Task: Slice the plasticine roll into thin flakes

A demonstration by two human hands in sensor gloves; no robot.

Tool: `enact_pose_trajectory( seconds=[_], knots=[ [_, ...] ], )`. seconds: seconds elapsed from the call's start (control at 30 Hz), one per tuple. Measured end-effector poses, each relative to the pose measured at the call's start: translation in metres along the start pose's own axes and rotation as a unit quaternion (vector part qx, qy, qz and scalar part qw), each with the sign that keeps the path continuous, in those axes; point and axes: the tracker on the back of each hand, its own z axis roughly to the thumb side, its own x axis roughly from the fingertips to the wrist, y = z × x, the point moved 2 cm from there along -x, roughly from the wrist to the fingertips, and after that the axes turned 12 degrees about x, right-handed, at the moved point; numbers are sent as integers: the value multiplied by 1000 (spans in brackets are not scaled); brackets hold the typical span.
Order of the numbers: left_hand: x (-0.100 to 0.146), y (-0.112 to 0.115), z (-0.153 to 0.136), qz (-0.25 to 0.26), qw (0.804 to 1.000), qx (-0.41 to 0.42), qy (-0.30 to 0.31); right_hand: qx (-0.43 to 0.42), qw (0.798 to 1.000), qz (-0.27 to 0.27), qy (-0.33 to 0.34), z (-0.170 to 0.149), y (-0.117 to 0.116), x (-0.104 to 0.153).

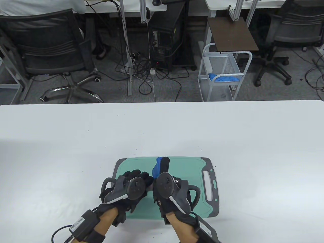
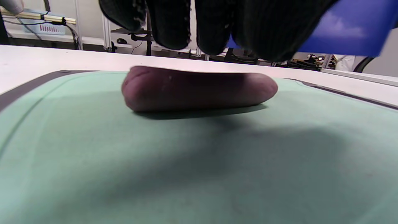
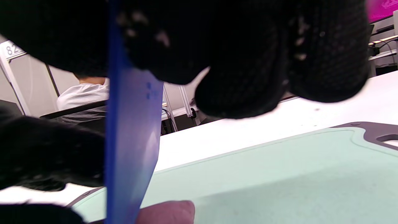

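A dull purple-brown plasticine roll (image 2: 199, 88) lies whole on the green cutting board (image 1: 187, 169). In the table view the hands hide it. My left hand (image 1: 138, 178) hovers just over the roll, its fingers (image 2: 174, 25) hanging above it without a visible touch. My right hand (image 1: 164, 168) grips a blue plastic blade (image 1: 157, 167). The blade (image 3: 130, 149) stands upright with its edge down at the roll's end (image 3: 169, 213); contact cannot be made out. The blade also shows in the left wrist view (image 2: 345, 28).
The board has a grey rim and a handle slot (image 1: 208, 184) on its right side. It sits near the front edge of a white table (image 1: 76, 141). Office chairs, cables and a wire cart stand beyond the far edge.
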Motion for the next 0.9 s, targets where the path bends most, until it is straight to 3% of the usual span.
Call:
enact_pose_trajectory(
  seconds=[0.13, 0.9],
  knots=[
    [-3, 5, -1, -2, 999, 34, 8, 18, 1000, -2, -1, 3, -2, 3],
    [-5, 11, -5, 8, 1000, 13, -10, 77, 997, -12, 5, 17, -10, 14]
  ],
)
